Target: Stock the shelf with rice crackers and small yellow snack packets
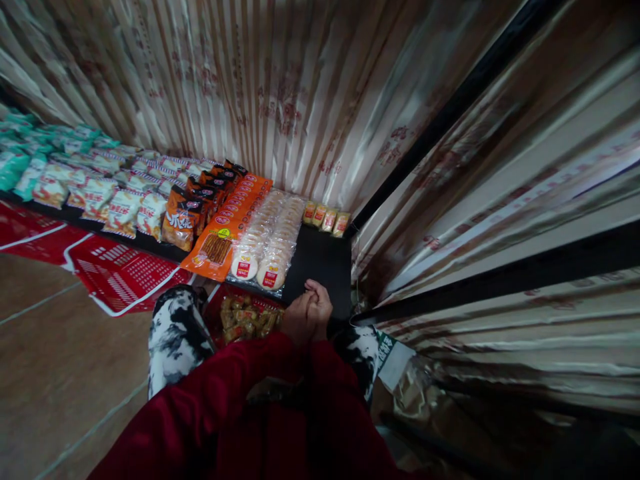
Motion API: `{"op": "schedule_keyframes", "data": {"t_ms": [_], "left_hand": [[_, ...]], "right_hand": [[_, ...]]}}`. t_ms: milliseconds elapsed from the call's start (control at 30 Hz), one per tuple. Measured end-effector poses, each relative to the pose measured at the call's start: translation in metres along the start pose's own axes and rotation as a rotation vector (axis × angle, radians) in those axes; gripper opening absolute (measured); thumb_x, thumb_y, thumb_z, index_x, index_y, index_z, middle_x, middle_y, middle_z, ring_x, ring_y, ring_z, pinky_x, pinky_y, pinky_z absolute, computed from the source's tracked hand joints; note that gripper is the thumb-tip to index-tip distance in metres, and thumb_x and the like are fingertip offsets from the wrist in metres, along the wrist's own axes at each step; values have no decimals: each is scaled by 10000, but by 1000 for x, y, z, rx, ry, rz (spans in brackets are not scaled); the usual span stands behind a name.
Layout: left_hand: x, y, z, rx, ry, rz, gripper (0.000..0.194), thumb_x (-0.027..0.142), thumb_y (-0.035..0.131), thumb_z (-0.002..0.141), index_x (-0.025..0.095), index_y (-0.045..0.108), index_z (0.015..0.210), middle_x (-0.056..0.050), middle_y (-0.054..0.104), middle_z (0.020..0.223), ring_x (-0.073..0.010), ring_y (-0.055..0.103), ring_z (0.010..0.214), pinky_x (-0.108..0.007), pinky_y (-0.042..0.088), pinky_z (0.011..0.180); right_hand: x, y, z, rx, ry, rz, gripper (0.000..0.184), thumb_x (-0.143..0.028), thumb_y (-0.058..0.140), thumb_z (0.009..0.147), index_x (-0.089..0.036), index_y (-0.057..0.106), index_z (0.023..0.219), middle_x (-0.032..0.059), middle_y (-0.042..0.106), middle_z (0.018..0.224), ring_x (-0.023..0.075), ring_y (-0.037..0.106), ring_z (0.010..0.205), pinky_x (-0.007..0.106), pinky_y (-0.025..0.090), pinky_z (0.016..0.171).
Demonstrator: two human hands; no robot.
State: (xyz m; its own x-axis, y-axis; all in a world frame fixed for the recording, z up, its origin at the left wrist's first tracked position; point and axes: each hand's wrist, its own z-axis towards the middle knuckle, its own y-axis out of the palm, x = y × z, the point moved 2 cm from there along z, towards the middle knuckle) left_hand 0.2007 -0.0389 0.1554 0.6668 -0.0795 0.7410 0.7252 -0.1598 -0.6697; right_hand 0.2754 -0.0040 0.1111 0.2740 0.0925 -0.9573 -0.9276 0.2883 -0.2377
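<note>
While your left hand and right hand are clasping together, I cannot tell whether they are holding anything; just left, a red basket is holding gold-wrapped snacks.

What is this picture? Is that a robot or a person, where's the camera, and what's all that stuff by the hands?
It's a person, not a robot! The camera is worn on the head, looking forward and down, so you see roughly what they see: dark red sleeves reaching forward, ending in a bare left hand and right hand.

On the black shelf are snacks. From left to right: teal packets, white packets, orange packs, round pale snacks in clear wrap and small golden packets. More gold-wrapped snacks sit lower down, beside the hands.

The hands are together at the shelf's front edge. I can't tell whether anything is tucked inside them.
</note>
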Motion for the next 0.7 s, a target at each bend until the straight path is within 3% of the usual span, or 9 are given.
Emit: {"op": "schedule_keyframes", "data": {"t_ms": [200,433,567,700], "left_hand": [[-15,2,-30,126,131,-140,374,255,239,909,145,532,1113,-116,602,1131,-177,546,1065,-320,422,962],[-60,10,-62,84,136,-149,385,282,344,862,131,473,1191,-139,611,1119,-211,580,1017,-364,465,884],[-97,5,-71,12,-73,-130,334,280,311,886,174,562,1079,-87,655,1009,-188,608,942,-332,473,857],[-138,-9,-64,60,-360,-8,293,208,346,878,141,624,939,-117,658,998,-203,596,987,-315,447,892]], "right_hand": [[-10,-6,-29,-120,-179,-73,306,-213,373,785,-153,637,927,85,613,1003,169,570,951,322,461,886],[18,4,-68,-283,-248,-75,322,-151,351,793,-180,649,911,69,646,972,159,583,957,310,449,904],[32,26,-90,-443,-147,-215,311,-127,374,802,-169,651,937,86,661,979,169,592,938,305,451,895],[42,50,-103,-662,-25,-413,324,-122,380,847,-131,618,1067,112,656,1048,189,594,989,298,443,897]]}}
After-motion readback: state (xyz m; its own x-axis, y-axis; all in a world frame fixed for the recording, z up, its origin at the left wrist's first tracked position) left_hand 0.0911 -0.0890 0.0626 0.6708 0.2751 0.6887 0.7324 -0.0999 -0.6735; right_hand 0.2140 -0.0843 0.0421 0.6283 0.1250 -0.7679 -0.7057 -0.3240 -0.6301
